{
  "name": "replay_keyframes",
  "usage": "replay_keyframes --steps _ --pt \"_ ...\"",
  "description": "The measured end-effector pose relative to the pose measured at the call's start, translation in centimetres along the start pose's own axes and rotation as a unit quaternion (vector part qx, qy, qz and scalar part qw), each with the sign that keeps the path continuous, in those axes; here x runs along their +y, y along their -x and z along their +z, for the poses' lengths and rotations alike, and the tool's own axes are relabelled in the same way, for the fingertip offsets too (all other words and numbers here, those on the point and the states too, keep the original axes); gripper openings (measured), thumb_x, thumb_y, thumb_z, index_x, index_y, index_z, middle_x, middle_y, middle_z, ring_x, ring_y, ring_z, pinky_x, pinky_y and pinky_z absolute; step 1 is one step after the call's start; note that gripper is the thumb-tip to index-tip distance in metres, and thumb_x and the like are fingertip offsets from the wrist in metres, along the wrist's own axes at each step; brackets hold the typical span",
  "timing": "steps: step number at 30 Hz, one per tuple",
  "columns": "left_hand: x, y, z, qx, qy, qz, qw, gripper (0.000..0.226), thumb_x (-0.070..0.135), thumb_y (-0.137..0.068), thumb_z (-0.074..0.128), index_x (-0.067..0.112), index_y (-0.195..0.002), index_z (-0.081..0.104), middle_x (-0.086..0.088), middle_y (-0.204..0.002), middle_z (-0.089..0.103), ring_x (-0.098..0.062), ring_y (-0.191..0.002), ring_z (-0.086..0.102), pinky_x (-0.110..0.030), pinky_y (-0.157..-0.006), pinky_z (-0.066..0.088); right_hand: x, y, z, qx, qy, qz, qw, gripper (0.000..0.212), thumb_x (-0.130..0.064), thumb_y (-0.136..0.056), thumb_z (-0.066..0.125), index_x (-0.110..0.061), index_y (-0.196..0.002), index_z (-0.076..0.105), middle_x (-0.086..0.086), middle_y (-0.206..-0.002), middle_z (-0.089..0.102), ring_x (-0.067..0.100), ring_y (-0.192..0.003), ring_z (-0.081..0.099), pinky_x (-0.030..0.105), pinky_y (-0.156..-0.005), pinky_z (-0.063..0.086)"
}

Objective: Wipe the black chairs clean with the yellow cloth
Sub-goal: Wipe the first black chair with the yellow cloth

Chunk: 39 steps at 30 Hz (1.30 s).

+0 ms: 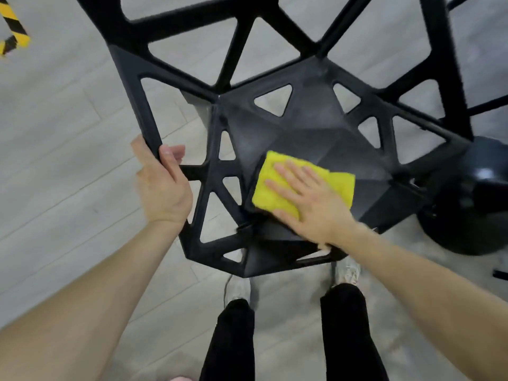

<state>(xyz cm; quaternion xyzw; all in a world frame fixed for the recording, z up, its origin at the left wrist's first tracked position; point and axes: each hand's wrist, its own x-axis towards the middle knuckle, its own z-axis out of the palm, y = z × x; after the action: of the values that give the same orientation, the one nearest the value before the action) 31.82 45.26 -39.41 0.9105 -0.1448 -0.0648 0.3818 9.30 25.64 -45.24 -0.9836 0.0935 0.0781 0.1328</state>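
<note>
Yellow cloth under flat right hand wipes black chair seat; left hand grips frame; far seat probably next.

Black round base crowds chair right; left floor open.

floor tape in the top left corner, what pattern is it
Diagonal yellow and black stripes on the floor tape, seen in the head view.
</note>
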Motion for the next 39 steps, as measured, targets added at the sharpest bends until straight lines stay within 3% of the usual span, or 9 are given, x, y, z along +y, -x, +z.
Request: replay_keyframes --steps 5,9,12,17,21,25,28,35,39 --pt "-1.2 -0.4 0.6 0.01 0.017 0.027 0.999 0.041 0.032 -0.115 0.029 -0.001 -0.137 0.04 0.007 -0.098 0.079 -0.013 -0.087 0.077 -0.037 -0.088 0.061 2.7 -5.1 -0.9 0.098 0.033 0.327 0.939 0.068 -0.055 -0.11 0.028 -0.022 -0.17 0.021 0.015 -0.178 0.007 0.033 -0.165 0.005 0.057 -0.131 0.01" --pt "-1.1 -0.6 0.4 0.005 0.023 0.027 0.999 0.044 0.033 -0.113 0.027 -0.001 -0.139 0.039 0.011 -0.093 0.077 -0.015 -0.082 0.076 -0.043 -0.087 0.061 -14.9 -1.4 1.9 0.045 -0.054 0.196 0.978 0.061 -0.046 -0.114 0.026 -0.019 -0.168 0.027 0.011 -0.178 0.009 0.028 -0.165 0.003 0.053 -0.131 0.011" --pt "-1.0 -0.5 0.3 0.0 0.029 0.017 0.999 0.045 0.035 -0.112 0.027 0.002 -0.141 0.037 0.011 -0.093 0.078 -0.012 -0.082 0.076 -0.042 -0.087 0.061 -12.1 2.0 1.6 0.043 -0.058 0.126 0.989 0.06 -0.054 -0.113 0.033 -0.026 -0.165 0.036 0.006 -0.177 0.019 0.027 -0.165 0.011 0.05 -0.131 0.016" --pt "-1.3 -0.6 0.6 0.01 0.054 0.012 0.998 0.042 0.035 -0.113 0.028 0.003 -0.138 0.039 0.003 -0.097 0.081 -0.01 -0.084 0.079 -0.035 -0.085 0.062 4.7 7.7 -0.9 0.133 0.043 0.338 0.931 0.066 -0.064 -0.107 0.04 -0.03 -0.163 0.04 0.003 -0.177 0.019 0.028 -0.164 0.013 0.052 -0.132 0.014" --pt "-1.2 -0.4 0.7 0.022 0.083 -0.012 0.996 0.026 0.038 -0.113 0.028 0.02 -0.119 0.047 0.004 -0.094 0.082 -0.009 -0.088 0.08 -0.038 -0.095 0.059 -4.2 6.0 1.2 0.186 -0.008 0.427 0.885 0.07 -0.055 -0.101 0.048 -0.025 -0.164 0.04 0.011 -0.176 0.019 0.031 -0.164 0.013 0.056 -0.131 0.012" --pt "-1.1 0.2 0.5 0.02 0.066 -0.044 0.997 0.028 0.04 -0.112 0.026 0.019 -0.113 0.045 0.007 -0.091 0.082 -0.007 -0.088 0.079 -0.031 -0.093 0.057 -13.9 6.9 4.1 0.13 -0.067 0.158 0.977 0.061 -0.05 -0.108 0.047 -0.024 -0.163 0.042 0.011 -0.174 0.024 0.031 -0.164 0.016 0.055 -0.13 0.02" --pt "-0.9 1.6 0.6 0.035 0.066 -0.053 0.996 0.026 0.039 -0.112 0.026 0.019 -0.112 0.042 0.004 -0.093 0.082 -0.009 -0.086 0.079 -0.021 -0.085 0.055 -9.2 9.5 4.5 0.123 -0.054 0.076 0.988 0.061 -0.053 -0.107 0.052 -0.026 -0.161 0.046 0.009 -0.173 0.029 0.032 -0.162 0.021 0.052 -0.131 0.019" --pt "-1.0 5.3 2.6 0.071 0.071 -0.045 0.994 0.024 0.039 -0.112 0.028 0.02 -0.105 0.041 0.003 -0.088 0.082 -0.012 -0.083 0.079 -0.038 -0.092 0.059 4.9 12.6 1.7 0.232 -0.075 0.454 0.857 0.073 -0.057 -0.098 0.057 -0.03 -0.164 0.039 0.012 -0.177 0.013 0.037 -0.164 0.008 0.062 -0.129 0.01" --pt "-0.9 5.7 2.9 0.069 0.073 -0.073 0.992 0.025 0.041 -0.112 0.028 0.022 -0.103 0.041 0.004 -0.089 0.082 -0.012 -0.082 0.079 -0.044 -0.092 0.06 -8.1 13.0 5.1 0.222 -0.112 0.347 0.904 0.071 -0.043 -0.096 0.065 -0.025 -0.161 0.045 0.01 -0.177 0.015 0.038 -0.164 0.007 0.062 -0.13 0.005"
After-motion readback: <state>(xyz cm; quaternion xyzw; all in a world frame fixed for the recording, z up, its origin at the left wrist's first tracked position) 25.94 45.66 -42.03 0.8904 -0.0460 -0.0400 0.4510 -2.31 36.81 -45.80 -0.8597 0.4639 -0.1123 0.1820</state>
